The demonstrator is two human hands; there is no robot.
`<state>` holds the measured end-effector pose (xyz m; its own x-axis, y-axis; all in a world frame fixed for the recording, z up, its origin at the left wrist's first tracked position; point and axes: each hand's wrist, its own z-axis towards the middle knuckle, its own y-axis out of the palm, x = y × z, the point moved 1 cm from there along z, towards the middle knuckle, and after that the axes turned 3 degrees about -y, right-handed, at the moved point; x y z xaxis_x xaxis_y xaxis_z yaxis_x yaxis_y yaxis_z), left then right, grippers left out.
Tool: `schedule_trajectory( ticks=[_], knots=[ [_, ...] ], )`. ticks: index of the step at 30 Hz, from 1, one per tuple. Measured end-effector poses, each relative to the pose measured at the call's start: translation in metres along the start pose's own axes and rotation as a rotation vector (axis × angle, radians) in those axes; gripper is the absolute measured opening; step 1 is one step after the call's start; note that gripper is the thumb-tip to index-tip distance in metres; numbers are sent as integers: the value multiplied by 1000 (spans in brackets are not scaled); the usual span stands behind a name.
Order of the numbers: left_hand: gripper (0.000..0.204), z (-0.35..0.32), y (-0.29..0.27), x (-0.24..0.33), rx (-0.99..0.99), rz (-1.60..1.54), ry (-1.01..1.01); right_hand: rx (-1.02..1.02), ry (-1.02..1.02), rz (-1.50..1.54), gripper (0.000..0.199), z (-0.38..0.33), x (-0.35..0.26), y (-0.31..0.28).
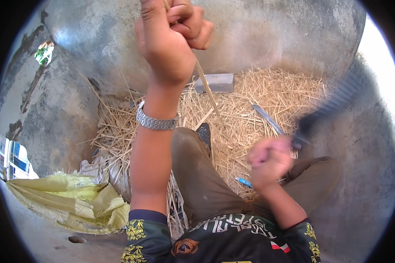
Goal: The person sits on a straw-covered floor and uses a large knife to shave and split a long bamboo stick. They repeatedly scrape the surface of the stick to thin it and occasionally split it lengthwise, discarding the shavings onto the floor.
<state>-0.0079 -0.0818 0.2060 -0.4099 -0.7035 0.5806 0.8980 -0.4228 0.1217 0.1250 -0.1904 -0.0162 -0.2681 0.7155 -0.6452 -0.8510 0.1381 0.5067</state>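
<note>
Raised high in front of me, my left hand [173, 30] is closed around a narrow tan strip [208, 92] that looks like split bamboo. The strip slants down to the right, its lower end over the straw-like shavings. A metal watch sits on that wrist. My right hand [271, 162], blurred by motion, grips a dark, broad-bladed tool [329, 105]. Its blade points up and to the right, too smeared to tell its exact kind. Just left of it, a curved metal blade [267, 119] lies on the shavings. A small blue tool [244, 182] rests by my right forearm.
Dry shavings [245, 140] cover the floor around my bent legs. A grey block [215, 83] stands by the concrete wall [267, 35] ahead. A torn yellow sack [70, 204] lies at the left. Another concrete surface [360, 175] rises close on the right.
</note>
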Motion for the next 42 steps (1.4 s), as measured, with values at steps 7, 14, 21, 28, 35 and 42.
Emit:
schedule_trajectory(
  ticks=[7, 14, 21, 28, 35, 42],
  knots=[
    [62, 2, -22, -4, -31, 28, -21, -229, 911, -285, 25, 11, -23, -17],
    [64, 8, -8, -11, -57, 16, -22, 113, -27, 289, 30, -2, -11, 20],
    [61, -5, -15, -1, -92, 51, -24, -310, 984, -185, 30, 18, -32, -9],
    [61, 2, -10, -7, -223, -98, -67, 108, 576, 124, 23, -8, -8, 6],
    [61, -11, -14, -1, -206, -84, -71, -291, 780, -220, 26, 20, -33, 8],
    [63, -4, 10, -14, 95, 209, 65, -21, 644, -127, 22, -26, 28, 7]
  ],
)
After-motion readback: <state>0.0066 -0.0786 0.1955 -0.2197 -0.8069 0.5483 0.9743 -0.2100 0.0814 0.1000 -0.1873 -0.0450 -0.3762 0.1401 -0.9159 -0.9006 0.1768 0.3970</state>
